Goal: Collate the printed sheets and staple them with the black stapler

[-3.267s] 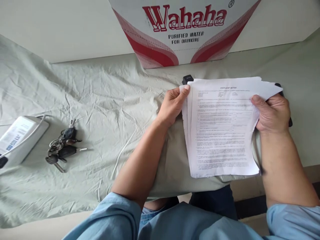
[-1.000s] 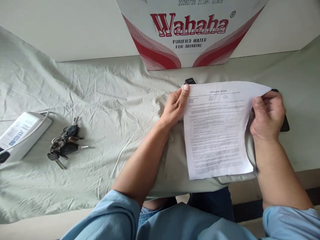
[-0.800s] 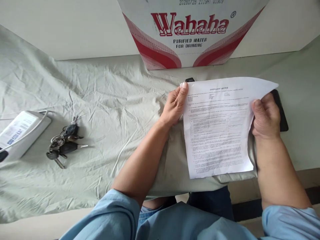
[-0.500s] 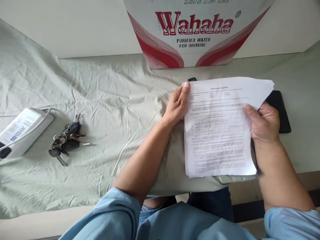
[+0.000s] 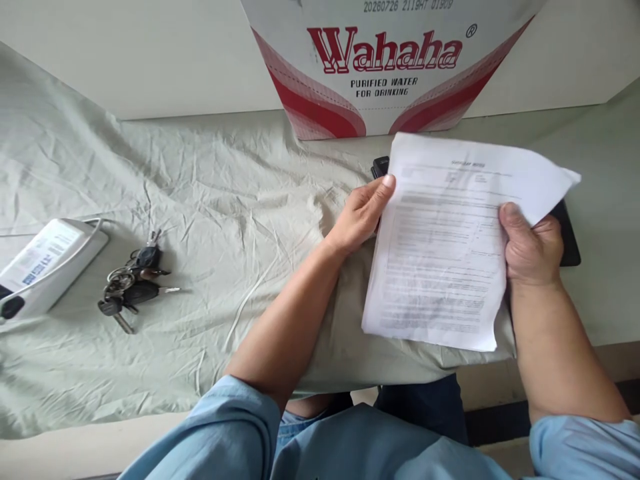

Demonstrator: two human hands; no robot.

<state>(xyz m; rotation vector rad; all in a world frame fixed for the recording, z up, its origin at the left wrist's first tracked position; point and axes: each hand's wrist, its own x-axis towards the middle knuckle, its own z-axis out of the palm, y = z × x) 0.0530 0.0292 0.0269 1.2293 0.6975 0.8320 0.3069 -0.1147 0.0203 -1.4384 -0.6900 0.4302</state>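
Pale green cloth point(image 5: 240, 193) stretches right across, all wrinkles, and at its back stands the Wahaha box point(image 5: 380, 83). Out in front, printed papers point(image 5: 440, 253), slanting over the cloth's near edge between two hands! White case point(image 5: 55, 260) far left. Left hand point(image 5: 363, 213) nips the papers' left edge, thumb on top; right hand point(image 5: 533, 250) is closed on their right side, thumb pressing the print, corner flaring above. Keys point(image 5: 133, 280) beside the case; black slab point(image 5: 571, 237) peeks out behind the right hand.

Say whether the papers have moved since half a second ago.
Yes: the papers moved up the view, toward the Wahaha box, narrowing the visible gap below its bottom edge.
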